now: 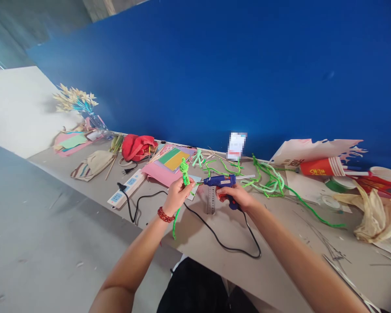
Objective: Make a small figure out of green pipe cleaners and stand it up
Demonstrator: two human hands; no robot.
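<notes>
My left hand (pixel 176 194), with a red bead bracelet on the wrist, is closed round a green fuzzy pipe-cleaner stem (pixel 183 170) whose knotted top sticks up above the fingers and whose tail hangs below the table edge. My right hand (pixel 235 196) grips a blue hot glue gun (pixel 220 181) by its handle. The gun's nozzle points left at the green stem, very close to it. A black cord (pixel 228 248) runs from the gun across the grey table (pixel 254 261) to a white power strip (pixel 126 189).
A metal ruler (pixel 211 201) lies under the gun. Loose green pipe cleaners (pixel 267 182) lie behind the gun. Pink and coloured paper (pixel 170 164), a red cloth (pixel 137 147), red paper cups (pixel 322 167), dried husks (pixel 376 213) and a vase of dried flowers (pixel 81 106) line the blue wall.
</notes>
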